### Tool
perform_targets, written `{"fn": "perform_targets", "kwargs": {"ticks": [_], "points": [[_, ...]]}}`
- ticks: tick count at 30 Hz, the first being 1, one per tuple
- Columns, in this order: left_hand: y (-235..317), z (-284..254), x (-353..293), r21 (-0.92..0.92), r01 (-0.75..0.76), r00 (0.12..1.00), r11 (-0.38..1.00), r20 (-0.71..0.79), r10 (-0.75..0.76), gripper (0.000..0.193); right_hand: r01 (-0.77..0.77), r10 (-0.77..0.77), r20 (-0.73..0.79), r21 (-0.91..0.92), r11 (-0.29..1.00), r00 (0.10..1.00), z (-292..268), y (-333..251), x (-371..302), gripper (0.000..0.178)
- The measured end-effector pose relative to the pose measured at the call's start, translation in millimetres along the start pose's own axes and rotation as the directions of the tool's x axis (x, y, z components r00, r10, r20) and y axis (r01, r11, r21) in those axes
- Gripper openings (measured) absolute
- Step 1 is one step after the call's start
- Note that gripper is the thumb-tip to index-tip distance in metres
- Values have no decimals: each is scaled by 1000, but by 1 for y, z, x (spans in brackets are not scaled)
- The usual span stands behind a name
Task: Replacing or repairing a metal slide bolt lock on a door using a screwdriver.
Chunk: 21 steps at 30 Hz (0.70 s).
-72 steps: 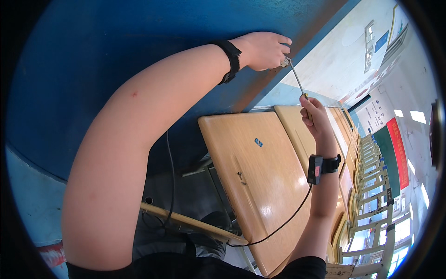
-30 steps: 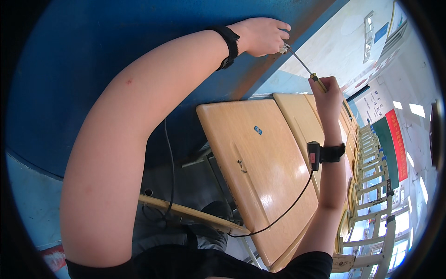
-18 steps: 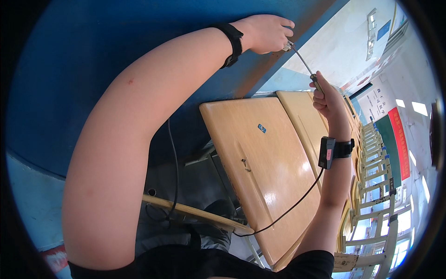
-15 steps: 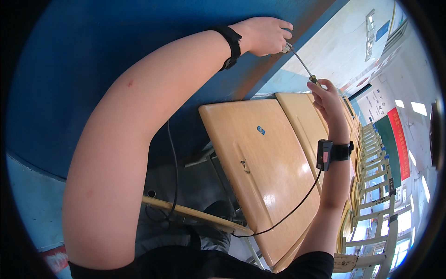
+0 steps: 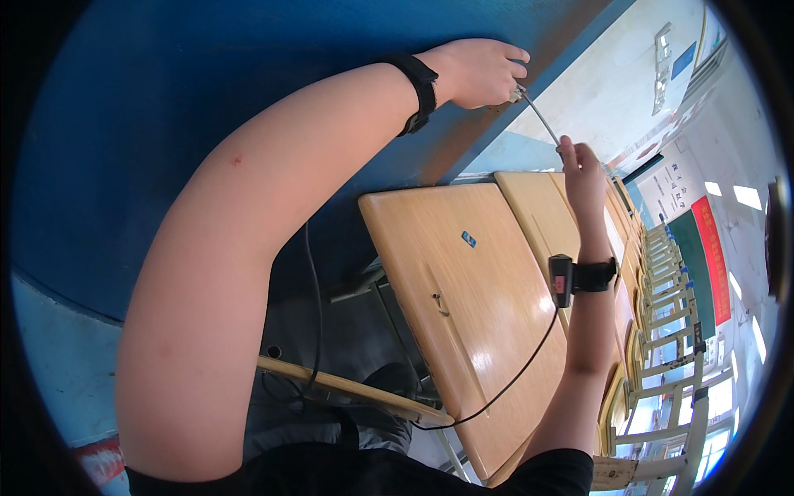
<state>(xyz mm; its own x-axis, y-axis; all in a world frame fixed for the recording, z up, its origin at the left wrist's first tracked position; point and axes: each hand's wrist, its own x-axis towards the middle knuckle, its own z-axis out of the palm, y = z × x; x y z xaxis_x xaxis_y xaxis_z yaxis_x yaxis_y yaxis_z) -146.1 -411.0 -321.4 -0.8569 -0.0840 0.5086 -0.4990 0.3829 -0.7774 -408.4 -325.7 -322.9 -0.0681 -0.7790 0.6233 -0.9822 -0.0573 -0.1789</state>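
My left hand (image 5: 484,74) is at the edge of the blue door (image 5: 331,33), its fingers closed on a small metal fitting (image 5: 516,94) that they partly cover. My right hand (image 5: 585,174) is closed round the handle of a screwdriver (image 5: 542,118). The long thin shaft slants up to the left, and its tip is at the fitting beside my left fingers. Fingers hide nearly all of the handle. Whether the tip sits in a screw is too small to tell.
Below my hands stands a wooden desk (image 5: 430,223) with a small blue sticker (image 5: 469,239) and a few small metal pieces (image 5: 440,304) on it. More desks and stacked chairs (image 5: 662,331) line the right. A black cable (image 5: 521,372) hangs from my right wrist.
My right hand has turned about the screwdriver, and its fingers now cover the handle that showed before. The left hand keeps its hold at the door edge. The whole view has shifted slightly.
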Motion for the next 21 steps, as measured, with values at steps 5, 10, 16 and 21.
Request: {"fn": "perform_targets", "kwargs": {"ticks": [5, 10, 16, 21], "points": [[-1, -2, -3, 21, -6, 998, 1000, 62, 5, 16, -169, 110, 193, 325, 931, 975, -11, -10, -10, 45], [-1, -3, -1, 24, 5, 997, 1000, 83, -7, 19, 261, -268, -86, -82, 962, 960, -7, 5, -5, 35], [1, -3, 3, -20, 13, 998, 1000, 68, -12, 19, -131, 96, 146, 247, 960, 985, -6, 3, 6, 36], [-1, -4, -1, 29, -3, 997, 1000, 72, 1, 21, -110, 58, 181, 291, 950, 982, -13, 0, -3, 38]]}}
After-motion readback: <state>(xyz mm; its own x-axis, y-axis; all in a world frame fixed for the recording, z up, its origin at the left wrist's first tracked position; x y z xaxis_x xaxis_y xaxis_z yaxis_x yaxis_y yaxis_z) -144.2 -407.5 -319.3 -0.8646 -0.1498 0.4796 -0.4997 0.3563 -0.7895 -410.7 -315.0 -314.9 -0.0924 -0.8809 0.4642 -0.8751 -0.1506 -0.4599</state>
